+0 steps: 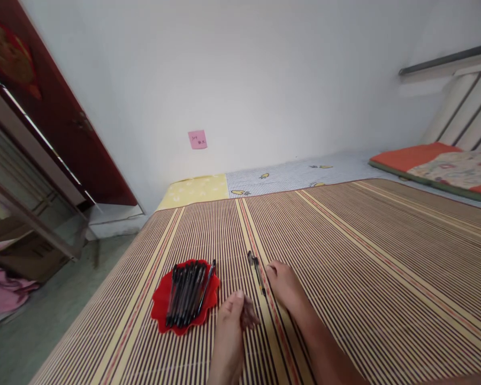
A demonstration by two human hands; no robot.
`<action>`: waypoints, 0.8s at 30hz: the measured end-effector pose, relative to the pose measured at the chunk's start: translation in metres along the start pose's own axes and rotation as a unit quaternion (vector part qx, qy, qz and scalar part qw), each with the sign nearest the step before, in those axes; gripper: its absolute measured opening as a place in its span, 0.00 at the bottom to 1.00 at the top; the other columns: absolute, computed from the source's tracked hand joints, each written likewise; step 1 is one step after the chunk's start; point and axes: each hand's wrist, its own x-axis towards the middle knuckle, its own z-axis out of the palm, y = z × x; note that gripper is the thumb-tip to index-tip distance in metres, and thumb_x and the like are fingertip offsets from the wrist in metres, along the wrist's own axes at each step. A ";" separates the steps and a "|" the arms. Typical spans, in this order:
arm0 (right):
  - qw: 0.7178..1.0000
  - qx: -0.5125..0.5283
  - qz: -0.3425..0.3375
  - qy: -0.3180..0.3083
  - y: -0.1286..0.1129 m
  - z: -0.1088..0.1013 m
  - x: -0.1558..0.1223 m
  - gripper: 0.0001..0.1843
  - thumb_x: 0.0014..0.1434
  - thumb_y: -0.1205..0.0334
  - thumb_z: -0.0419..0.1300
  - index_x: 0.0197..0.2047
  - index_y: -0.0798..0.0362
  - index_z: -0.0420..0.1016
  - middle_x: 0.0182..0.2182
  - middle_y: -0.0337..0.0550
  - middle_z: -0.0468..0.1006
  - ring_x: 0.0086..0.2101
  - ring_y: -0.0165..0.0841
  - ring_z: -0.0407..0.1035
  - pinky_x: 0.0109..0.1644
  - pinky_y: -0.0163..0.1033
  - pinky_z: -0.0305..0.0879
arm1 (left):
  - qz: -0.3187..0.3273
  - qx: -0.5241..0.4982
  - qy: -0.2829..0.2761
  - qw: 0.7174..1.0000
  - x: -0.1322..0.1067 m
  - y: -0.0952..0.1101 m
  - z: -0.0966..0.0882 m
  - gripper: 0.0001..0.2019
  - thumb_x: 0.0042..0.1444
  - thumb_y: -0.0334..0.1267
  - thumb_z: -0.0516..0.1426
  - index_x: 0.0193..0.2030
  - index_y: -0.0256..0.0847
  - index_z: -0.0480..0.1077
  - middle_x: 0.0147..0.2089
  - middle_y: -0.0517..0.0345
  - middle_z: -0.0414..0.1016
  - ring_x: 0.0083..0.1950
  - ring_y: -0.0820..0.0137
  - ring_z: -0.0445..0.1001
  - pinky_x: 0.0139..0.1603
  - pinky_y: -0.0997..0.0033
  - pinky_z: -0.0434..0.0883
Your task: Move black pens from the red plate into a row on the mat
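The left hand (233,313) is half-curled, the right hand (282,282) bunched beside a pen (259,275) on the mat (368,256); whether either grips anything cannot be told. Handling this pen seems the step; lifting needs a pinch.

By your left hand (229,321), a scalloped red dish (160,302) holds black pens (188,294); by your right hand (286,284), one loose pen (259,276).

Right of my right hand (283,284), the mat (384,267) gives wide room. Left of my left hand (233,315), the red dish (160,306) with pens (188,294) obstructs; a single pen (259,276) lies between both.
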 end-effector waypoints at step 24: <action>0.811 0.381 -0.153 -0.416 -0.079 -0.005 -0.058 0.17 0.61 0.51 0.59 0.45 0.52 0.83 0.35 0.40 0.80 0.36 0.31 0.73 0.40 0.33 0.67 | -0.081 -0.118 -0.333 0.932 -0.006 -0.019 -0.043 0.25 0.38 0.60 0.70 0.17 0.38 0.74 0.11 0.60 0.66 0.15 0.69 0.69 0.16 0.73 0.63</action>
